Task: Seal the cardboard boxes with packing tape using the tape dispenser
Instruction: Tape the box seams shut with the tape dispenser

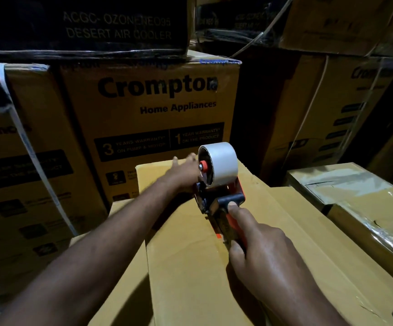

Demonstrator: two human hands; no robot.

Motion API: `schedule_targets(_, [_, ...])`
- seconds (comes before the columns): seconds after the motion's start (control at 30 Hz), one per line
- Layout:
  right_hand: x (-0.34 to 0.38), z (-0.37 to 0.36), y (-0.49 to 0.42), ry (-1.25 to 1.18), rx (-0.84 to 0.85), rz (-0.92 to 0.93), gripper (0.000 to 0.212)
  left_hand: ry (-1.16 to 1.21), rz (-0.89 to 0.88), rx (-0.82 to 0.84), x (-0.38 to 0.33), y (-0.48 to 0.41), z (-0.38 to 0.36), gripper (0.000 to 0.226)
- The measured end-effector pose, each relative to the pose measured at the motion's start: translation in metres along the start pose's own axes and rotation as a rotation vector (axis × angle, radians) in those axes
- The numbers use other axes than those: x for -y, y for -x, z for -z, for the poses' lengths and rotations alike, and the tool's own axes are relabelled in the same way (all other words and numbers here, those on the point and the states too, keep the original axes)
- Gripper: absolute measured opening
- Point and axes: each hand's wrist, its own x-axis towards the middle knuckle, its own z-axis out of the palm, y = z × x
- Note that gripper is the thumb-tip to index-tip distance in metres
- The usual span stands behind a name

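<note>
A plain brown cardboard box [190,267] lies in front of me with its top flaps closed. My right hand [261,250] grips the red-and-black handle of the tape dispenser [219,198], index finger stretched along the handle. The dispenser carries a roll of pale tape [222,161] and stands on the box top along the middle seam. My left hand [183,169] reaches to the box's far edge and rests flat on the top there, partly hidden behind the roll.
Tall printed appliance cartons [153,118] are stacked close behind and to the left. On the right sit taped brown boxes [346,184], one with shiny tape [391,229]. A white strap [26,142] crosses the left carton.
</note>
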Motion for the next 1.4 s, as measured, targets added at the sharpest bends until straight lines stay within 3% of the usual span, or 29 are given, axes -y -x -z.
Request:
schedule_targets(0.1, [0.0, -0.003, 0.001, -0.002, -0.014, 0.006, 0.069, 0.093, 0.006, 0.133, -0.004, 0.02, 0.002, 0.055])
schedule_targets(0.2, [0.002, -0.004, 0.0, 0.008, -0.032, 0.017, 0.067, 0.014, 0.023, 0.13, -0.009, 0.027, 0.008, 0.046])
schedule_targets(0.47, [-0.002, 0.002, 0.026, 0.001, -0.005, -0.013, 0.069, -0.141, 0.014, 0.147, -0.014, 0.026, 0.007, 0.052])
schedule_targets(0.57, [-0.009, 0.014, 0.05, 0.0, 0.041, -0.033, 0.069, -0.211, -0.066, 0.126, -0.009, 0.021, 0.002, 0.055])
schedule_targets(0.87, [-0.013, 0.019, 0.084, 0.021, 0.012, -0.049, 0.069, -0.205, -0.058, 0.126, -0.036, 0.04, 0.005, 0.061])
schedule_targets(1.0, [-0.015, 0.018, 0.085, 0.011, -0.004, -0.037, 0.07, -0.232, -0.24, 0.186, -0.043, 0.064, -0.017, 0.049])
schedule_targets(1.17, [-0.014, 0.016, 0.088, 0.015, -0.032, -0.007, 0.07, -0.38, -0.18, 0.233, -0.05, 0.073, -0.009, 0.043])
schedule_targets(1.4, [-0.027, 0.025, 0.11, 0.026, 0.014, -0.043, 0.072, -0.245, -0.222, 0.166, -0.047, 0.068, -0.019, 0.052])
